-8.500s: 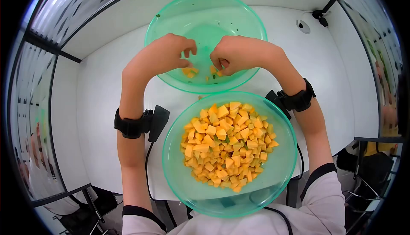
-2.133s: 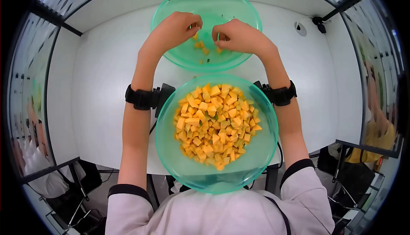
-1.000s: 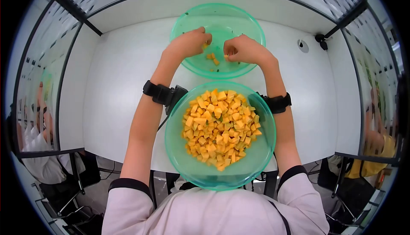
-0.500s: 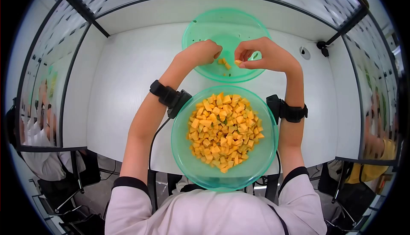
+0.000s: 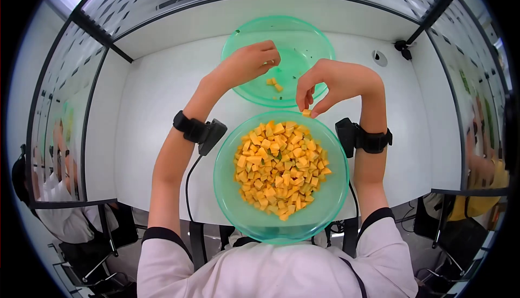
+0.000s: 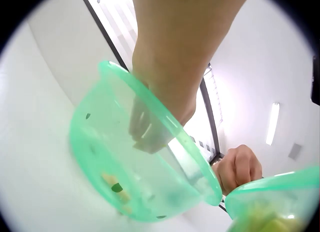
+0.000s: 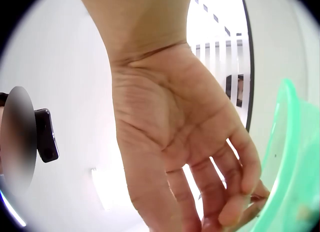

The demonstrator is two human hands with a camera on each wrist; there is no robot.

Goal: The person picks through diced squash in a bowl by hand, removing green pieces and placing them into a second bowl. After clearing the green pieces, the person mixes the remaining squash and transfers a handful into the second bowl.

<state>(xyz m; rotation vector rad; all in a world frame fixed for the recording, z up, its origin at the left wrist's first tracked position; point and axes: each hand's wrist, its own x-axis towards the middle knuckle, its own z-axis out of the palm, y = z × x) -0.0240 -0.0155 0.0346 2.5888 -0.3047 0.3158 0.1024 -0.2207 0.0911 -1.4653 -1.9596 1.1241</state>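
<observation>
My right hand (image 5: 338, 84) pinches a pumpkin cube (image 5: 306, 113) between thumb and fingers, at the far rim of the near bowl. That green translucent bowl (image 5: 281, 230) holds a heap of diced pumpkin (image 5: 281, 171). Over the left side of the far green bowl (image 5: 319, 38) is my left hand (image 5: 252, 62), fingers curled. The left wrist view shows, through the bowl wall, a small yellowish piece (image 6: 140, 145) at the left hand's fingertips. A few pumpkin cubes (image 5: 274, 84) and dark green flecks lie in the far bowl. In the right wrist view the right palm hides the pinched cube.
Both bowls sit on a white table (image 5: 157, 114), the near one overhanging its front edge. White panels enclose the table. Black cameras (image 5: 211, 135) are strapped to both wrists, with cables running down. A cable hole (image 5: 379, 58) is at the back right.
My right hand picked a pumpkin cube from the far bowl and has carried it back toward me to the near bowl's rim. My left hand remains over the far bowl.
</observation>
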